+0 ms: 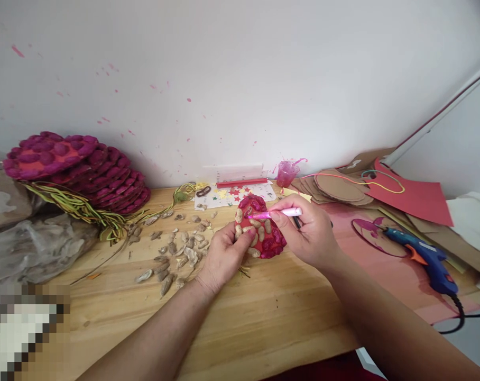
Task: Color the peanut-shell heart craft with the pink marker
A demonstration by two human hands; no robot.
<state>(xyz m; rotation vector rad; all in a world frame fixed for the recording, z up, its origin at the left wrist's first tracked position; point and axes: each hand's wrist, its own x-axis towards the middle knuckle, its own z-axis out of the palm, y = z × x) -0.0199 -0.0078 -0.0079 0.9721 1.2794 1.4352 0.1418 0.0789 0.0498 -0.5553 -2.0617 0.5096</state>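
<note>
My left hand grips the lower left edge of a round red disc covered with peanut shells, its thumb on the front. Shells along the disc's top and right are painted magenta; those at the left and middle are still tan. In my right hand is a white-handled paintbrush, its pink-stained end against the disc's upper left part. The disc is held tilted above the wooden table. Loose peanut shells lie scattered left of my left hand.
Magenta shell-covered discs are stacked at left, with green and yellow cords beside a plastic bag. A cup of pink paint stands by the wall. Cardboard discs, red paper and a blue glue gun lie at right.
</note>
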